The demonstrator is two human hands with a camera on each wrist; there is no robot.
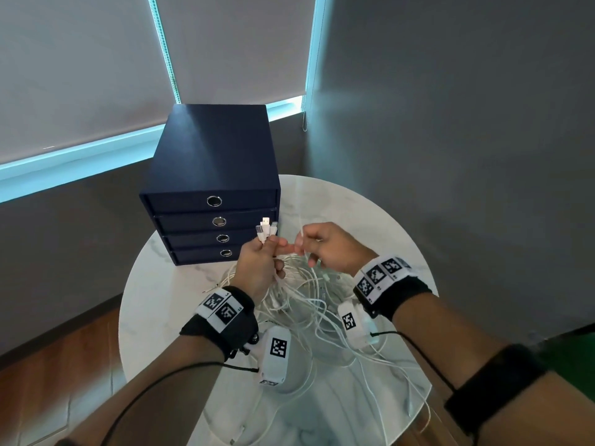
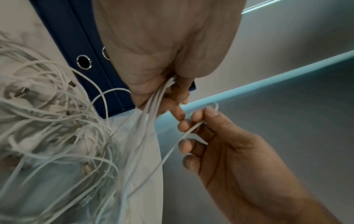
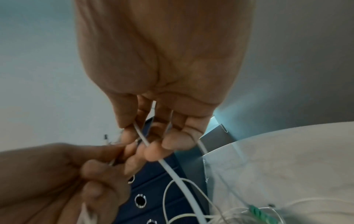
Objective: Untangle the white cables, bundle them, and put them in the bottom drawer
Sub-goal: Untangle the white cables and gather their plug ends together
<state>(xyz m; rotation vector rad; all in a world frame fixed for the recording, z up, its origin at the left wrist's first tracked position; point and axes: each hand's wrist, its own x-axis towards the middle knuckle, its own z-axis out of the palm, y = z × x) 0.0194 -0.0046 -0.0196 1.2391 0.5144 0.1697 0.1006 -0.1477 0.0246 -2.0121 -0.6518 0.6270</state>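
A tangle of white cables [image 1: 302,294] lies on the round marble table [image 1: 363,217], with more of the tangle [image 2: 57,121] in the left wrist view. My left hand [image 1: 262,255] grips several cable ends; their USB plugs [image 1: 265,228] stick up above the fist. The gripped cable strands [image 2: 153,103] hang down from it. My right hand [image 1: 317,244] pinches one white cable [image 3: 168,165] right beside the left hand's fingertips. The navy drawer unit [image 1: 212,188] stands behind the hands, all its drawers closed. The bottom drawer [image 1: 206,254] has a ring pull.
The table's edge curves close on the right and front, with cables [image 1: 399,378] trailing toward the front rim. Wooden floor [image 1: 48,365] lies below on the left. Window blinds [image 1: 80,75] and a grey wall [image 1: 450,123] stand behind the table.
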